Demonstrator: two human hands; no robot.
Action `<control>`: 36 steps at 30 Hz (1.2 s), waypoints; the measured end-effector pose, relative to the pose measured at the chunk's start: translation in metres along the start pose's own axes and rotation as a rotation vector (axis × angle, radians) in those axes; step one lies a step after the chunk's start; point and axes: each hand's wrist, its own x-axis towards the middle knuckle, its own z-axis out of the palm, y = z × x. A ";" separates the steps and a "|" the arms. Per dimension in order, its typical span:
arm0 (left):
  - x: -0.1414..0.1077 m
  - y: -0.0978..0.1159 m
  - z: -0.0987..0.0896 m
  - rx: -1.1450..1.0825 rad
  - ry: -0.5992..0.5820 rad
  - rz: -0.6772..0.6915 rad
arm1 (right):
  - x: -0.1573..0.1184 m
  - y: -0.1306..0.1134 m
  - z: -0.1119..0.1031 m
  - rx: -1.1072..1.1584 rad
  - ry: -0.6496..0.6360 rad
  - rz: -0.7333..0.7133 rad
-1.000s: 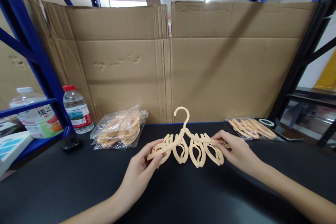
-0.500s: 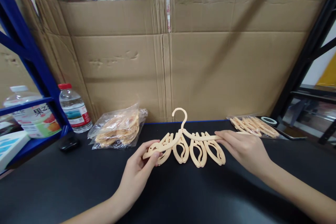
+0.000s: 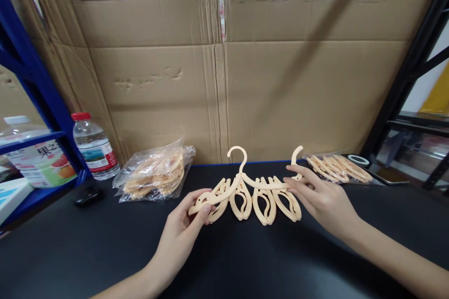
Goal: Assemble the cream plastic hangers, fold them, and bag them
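Note:
A cream plastic folding clothes hanger (image 3: 254,184) is held up above the black table, hook at the top. My left hand (image 3: 180,224) pinches its left arm end between thumb and fingers. At the right arm, my right hand (image 3: 324,198) is closed around the joint, its fingers covering part of it. The outer right section (image 3: 297,154) points upward from that joint. Just behind and below the hanger, several folded cream hangers (image 3: 265,219) lie in a row on the table, partly covered by its arms and my left fingers.
A clear bag of cream hangers (image 3: 157,175) lies left of centre, near a water bottle (image 3: 95,147) and a black mouse (image 3: 88,195). Another bag (image 3: 338,168) is at right, beside a white ring (image 3: 358,160) and a phone-like slab (image 3: 392,176). Cardboard (image 3: 157,79) walls the back.
The hanger's outer right section has swung from lying outward along the arm to pointing up. My right hand has shifted its grip at the joint; my left hand keeps its hold.

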 end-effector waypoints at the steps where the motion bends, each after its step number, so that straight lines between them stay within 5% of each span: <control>1: 0.000 -0.001 0.000 0.001 -0.004 -0.004 | -0.001 0.000 0.001 0.037 -0.003 0.006; 13: 0.000 0.000 0.001 0.024 -0.038 0.011 | 0.004 -0.004 0.002 0.563 0.017 0.222; 26: 0.000 0.005 0.001 0.004 0.004 -0.009 | 0.009 0.000 0.003 1.234 -0.199 0.652; 33: -0.001 0.008 0.001 -0.115 0.045 -0.028 | 0.013 -0.004 -0.004 1.576 -0.109 0.868; 36: -0.003 0.014 0.005 -0.174 -0.036 -0.027 | 0.011 -0.015 -0.005 1.755 -0.070 0.960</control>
